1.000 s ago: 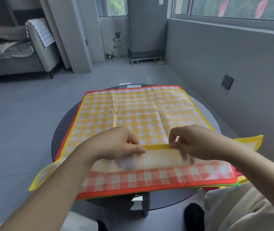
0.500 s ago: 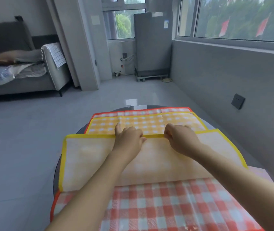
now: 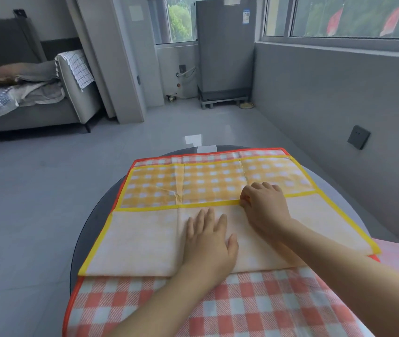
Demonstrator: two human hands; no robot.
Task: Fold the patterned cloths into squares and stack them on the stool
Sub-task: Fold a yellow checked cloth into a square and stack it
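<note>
Left hand (image 3: 209, 242) flat on yellow cloth (image 3: 145, 239); right hand (image 3: 264, 205) pinches folded edge (fingers curled).

No readable text anywhere. On the grey appliance (image 3: 225, 47) at the back, near its top right corner, a small white-and-blue sticker (image 3: 246, 16), print too small to make out. On the pillar (image 3: 120, 57) left of it, a pale blank-looking sheet (image 3: 135, 12), nothing legible. No brand, number or sign on the checked cloths, the wall socket or the red flags outside the window.
</note>
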